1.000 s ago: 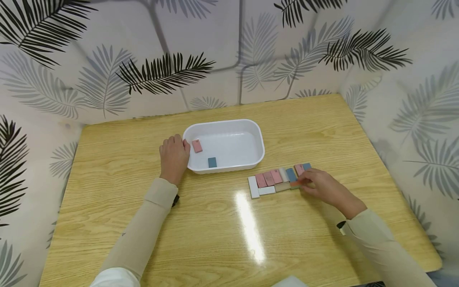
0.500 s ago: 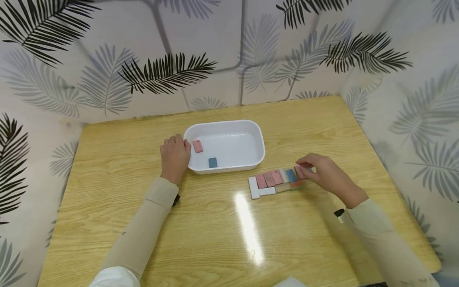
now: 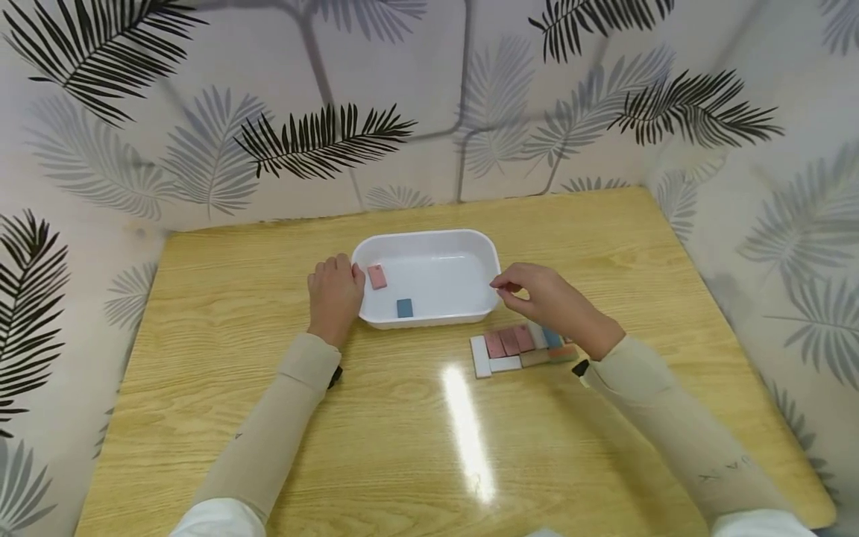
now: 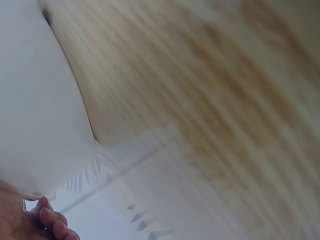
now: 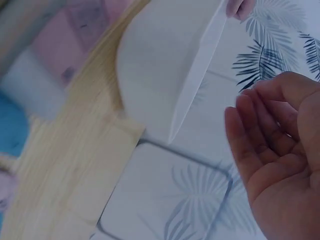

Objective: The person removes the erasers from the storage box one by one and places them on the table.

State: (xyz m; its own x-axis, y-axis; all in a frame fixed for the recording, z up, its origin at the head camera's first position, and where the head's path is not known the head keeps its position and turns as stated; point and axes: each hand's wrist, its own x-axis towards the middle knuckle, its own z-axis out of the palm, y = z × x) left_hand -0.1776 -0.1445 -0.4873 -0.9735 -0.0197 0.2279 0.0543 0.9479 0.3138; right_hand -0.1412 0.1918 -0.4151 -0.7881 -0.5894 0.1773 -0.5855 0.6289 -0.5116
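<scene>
My left hand (image 3: 334,294) holds the left end of a white plastic tray (image 3: 429,323), its thumb over the rim. Inside that tray lie a pink tile (image 3: 377,276) near the left end and a blue tile (image 3: 405,308) at the front. My right hand (image 3: 553,298) hovers by the tray's right rim, thumb and index fingertips close together. In the right wrist view its fingers (image 5: 242,145) are loosely bent, with no object showing between them. Below it, a block of small tiles in two rows lies on the table, including pink tiles (image 3: 508,341) and a white tile (image 3: 480,356).
The wooden table (image 3: 376,440) reaches back to a leaf-patterned cloth wall (image 3: 429,97). More tiles, among them a blue tile (image 3: 552,338) and an orange-and-green tile (image 3: 562,353), form the right end of the arrangement, partly covered by the right hand.
My right hand has left the pink tile at the right end of the arrangement and moved left and away from me to the tray's right rim. The left hand stays on the tray.
</scene>
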